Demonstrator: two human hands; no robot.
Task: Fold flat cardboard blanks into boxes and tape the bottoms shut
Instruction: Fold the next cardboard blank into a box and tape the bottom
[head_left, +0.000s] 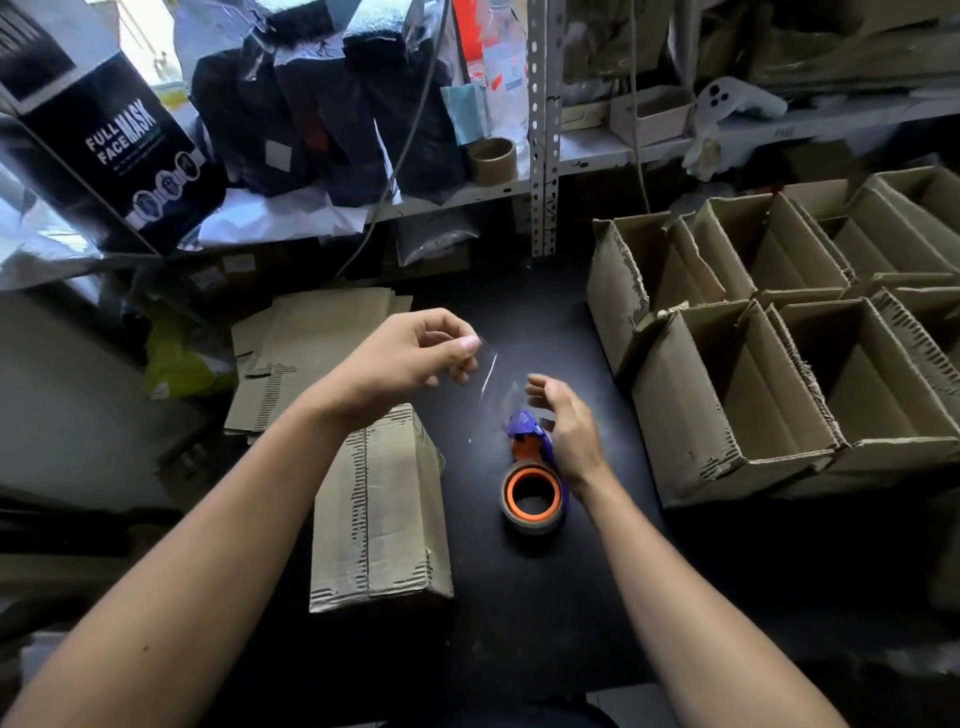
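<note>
A folded cardboard box (384, 514) lies bottom-up on the black table (597, 597), under my left forearm. My left hand (410, 358) pinches the free end of a clear tape strip (493, 374) and holds it above the table. The strip runs down to a purple and orange tape dispenser (530, 467) with its roll toward me. My right hand (566, 426) holds the dispenser by its handle, fingers curled over the purple head. A stack of flat cardboard blanks (311, 338) lies at the back left of the table.
Several assembled open boxes (769, 374) crowd the right side of the table. A metal shelf (545, 124) behind holds black packages, a "FULL FACE MASK" carton (104, 130) and an empty tape core (492, 161). A yellow bag (176, 364) lies at left.
</note>
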